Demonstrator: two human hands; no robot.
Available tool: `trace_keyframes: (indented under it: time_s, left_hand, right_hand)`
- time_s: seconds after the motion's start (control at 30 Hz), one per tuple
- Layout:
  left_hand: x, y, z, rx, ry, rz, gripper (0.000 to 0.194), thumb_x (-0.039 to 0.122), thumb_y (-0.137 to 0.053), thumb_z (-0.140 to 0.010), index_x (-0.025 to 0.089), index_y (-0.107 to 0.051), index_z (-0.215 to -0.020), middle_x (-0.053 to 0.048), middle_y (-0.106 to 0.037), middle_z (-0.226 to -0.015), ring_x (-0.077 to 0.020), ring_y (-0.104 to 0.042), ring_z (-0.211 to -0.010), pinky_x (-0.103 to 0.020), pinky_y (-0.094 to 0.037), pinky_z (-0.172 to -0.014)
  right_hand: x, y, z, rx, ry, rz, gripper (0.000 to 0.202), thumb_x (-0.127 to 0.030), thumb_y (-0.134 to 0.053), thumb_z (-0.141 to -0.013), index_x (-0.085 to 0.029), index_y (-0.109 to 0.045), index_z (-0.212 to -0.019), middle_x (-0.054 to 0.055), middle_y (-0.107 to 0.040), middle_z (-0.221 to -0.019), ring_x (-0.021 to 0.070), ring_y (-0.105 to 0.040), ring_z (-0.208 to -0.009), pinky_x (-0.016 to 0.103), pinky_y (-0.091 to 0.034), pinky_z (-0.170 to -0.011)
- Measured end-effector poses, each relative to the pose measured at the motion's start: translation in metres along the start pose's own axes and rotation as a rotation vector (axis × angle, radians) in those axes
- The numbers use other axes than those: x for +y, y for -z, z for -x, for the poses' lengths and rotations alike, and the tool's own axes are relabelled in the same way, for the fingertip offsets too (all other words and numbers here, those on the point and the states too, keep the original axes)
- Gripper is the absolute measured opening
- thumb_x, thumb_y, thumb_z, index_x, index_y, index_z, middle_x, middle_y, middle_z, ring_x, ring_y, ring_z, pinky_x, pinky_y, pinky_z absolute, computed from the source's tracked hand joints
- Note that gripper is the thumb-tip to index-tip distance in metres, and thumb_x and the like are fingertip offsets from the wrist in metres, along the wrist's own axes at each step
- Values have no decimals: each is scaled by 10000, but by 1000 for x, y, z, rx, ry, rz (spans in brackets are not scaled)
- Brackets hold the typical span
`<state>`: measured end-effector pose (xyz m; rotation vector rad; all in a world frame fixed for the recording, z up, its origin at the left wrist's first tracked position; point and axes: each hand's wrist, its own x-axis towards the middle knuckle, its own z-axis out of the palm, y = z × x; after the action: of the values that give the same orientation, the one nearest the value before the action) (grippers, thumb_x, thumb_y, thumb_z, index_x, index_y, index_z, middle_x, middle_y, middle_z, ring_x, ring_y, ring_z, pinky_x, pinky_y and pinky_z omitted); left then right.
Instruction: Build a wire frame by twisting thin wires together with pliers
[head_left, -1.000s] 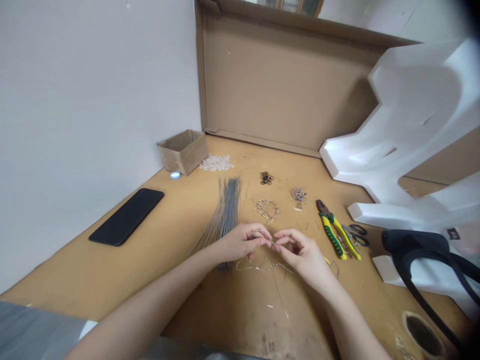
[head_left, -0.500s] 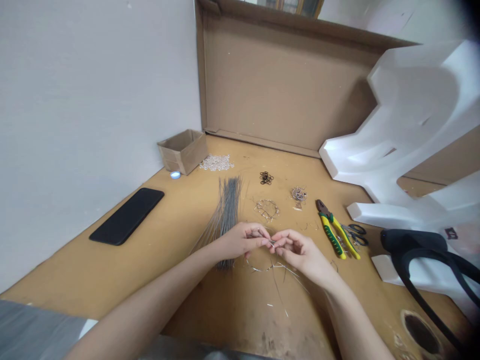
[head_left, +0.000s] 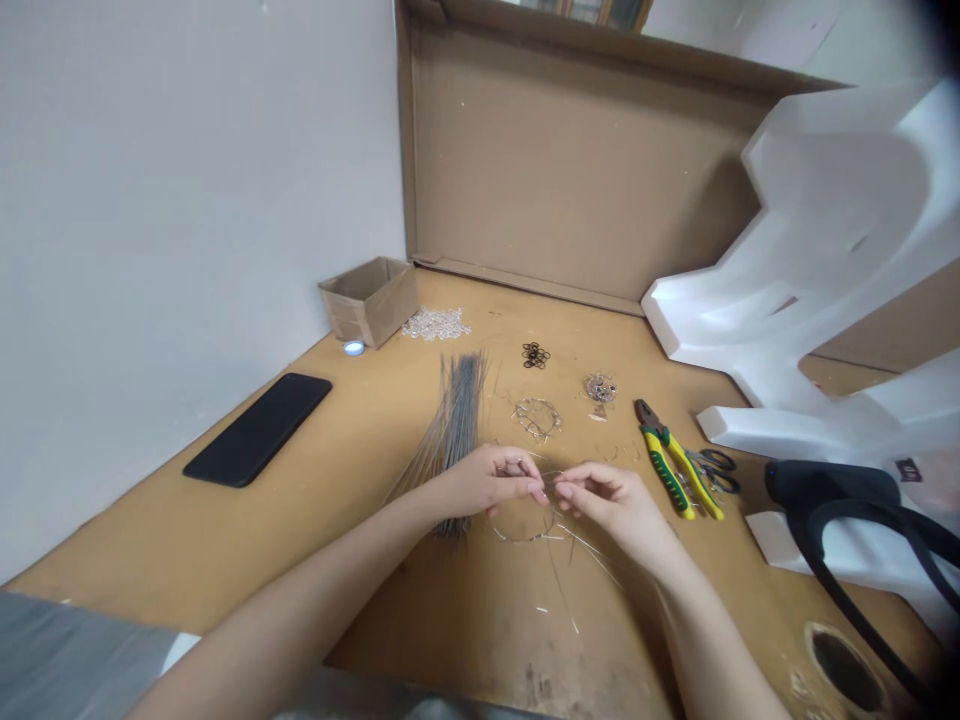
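Note:
My left hand (head_left: 499, 482) is closed in a pinch on a thin wire ring (head_left: 517, 541), whose loop hangs below the fingers. Thumb and forefinger of my right hand (head_left: 611, 500) pinch a thin wire close beside it, with a small gap between the two hands. Whether this wire belongs to the ring I cannot tell. Behind my left hand lies a bundle of straight grey wires (head_left: 461, 410). Another bent wire ring (head_left: 537, 420) rests on the table beyond the hands. Loose wire pieces (head_left: 562, 590) lie below them.
Yellow-green pliers (head_left: 667, 455) and scissors (head_left: 716, 468) lie at right. Further back are black rings (head_left: 535, 355), a small metal heap (head_left: 600, 388), clear beads (head_left: 436, 323) and a cardboard box (head_left: 369, 300). A black phone (head_left: 259, 430) lies left; white foam (head_left: 712, 310) stands right.
My right hand has moved slightly right, away from my left, opening a small gap between the fingertips with thin wire showing there. My left hand stays almost in place.

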<state>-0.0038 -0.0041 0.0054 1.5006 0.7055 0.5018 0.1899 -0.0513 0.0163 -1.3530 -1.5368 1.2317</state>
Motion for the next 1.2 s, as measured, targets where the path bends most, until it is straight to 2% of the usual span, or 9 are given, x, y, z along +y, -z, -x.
trace_keyframes:
  time_s: [0.27, 0.43, 0.53, 0.7, 0.83, 1.07, 1.2]
  left_hand:
    - [1, -1, -1, -14, 6, 10, 258, 378, -522, -773, 125, -543, -816, -65, -678, -838, -18, -397, -399, -142, -317, -369]
    - [0, -1, -1, -21, -21, 27, 222, 347, -517, -781, 127, -534, -811, -65, -681, -839, -14, -390, -380, -142, -309, -362]
    - [-1, -1, -2, -20, -21, 41, 216, 339, -515, -783, 125, -531, -805, -67, -681, -830, -13, -380, -367, -146, -314, -361]
    - [-5, -2, -4, 5, -18, 46, 212, 343, -507, -787, 131, -507, -798, -66, -684, -827, -16, -384, -369, -147, -317, -365]
    - [-5, -3, -4, 7, 4, 33, 216, 351, -511, -779, 136, -498, -791, -56, -683, -802, -21, -385, -368, -152, -320, -363]
    - [-4, -4, -5, 17, -9, 28, 227, 358, -493, -786, 131, -493, -772, -71, -682, -787, -26, -405, -364, -161, -319, -372]
    - [-7, -7, -4, 80, -13, -38, 216, 348, -479, -792, 134, -508, -788, -59, -677, -794, -34, -422, -376, -170, -356, -391]
  right_hand:
    - [-2, -3, 0, -26, -31, -114, 195, -351, -667, -678, -173, -682, -757, 22, -627, -640, 120, -554, -589, 269, -454, -591]
    - [-3, -3, -1, 23, 65, -50, 140, -328, -669, -688, -201, -702, -738, 33, -613, -734, 142, -578, -674, 287, -465, -640]
    - [-3, -5, -1, 28, 37, -62, 160, -338, -671, -683, -189, -702, -731, 24, -606, -662, 132, -564, -608, 280, -461, -598]
    - [1, -11, -3, 86, -48, -213, 184, -332, -707, -636, -173, -684, -725, 9, -628, -580, 118, -558, -553, 264, -453, -573]
    - [1, -14, -3, 69, -57, -267, 192, -332, -707, -633, -170, -670, -730, 1, -626, -560, 110, -554, -535, 253, -451, -558]
    - [3, -17, -3, 73, -29, -189, 209, -363, -667, -673, -162, -648, -726, 15, -619, -579, 123, -557, -551, 256, -448, -540]
    - [3, -18, -3, 78, -53, -87, 221, -384, -636, -697, -166, -657, -730, 26, -632, -621, 123, -553, -566, 250, -440, -539]
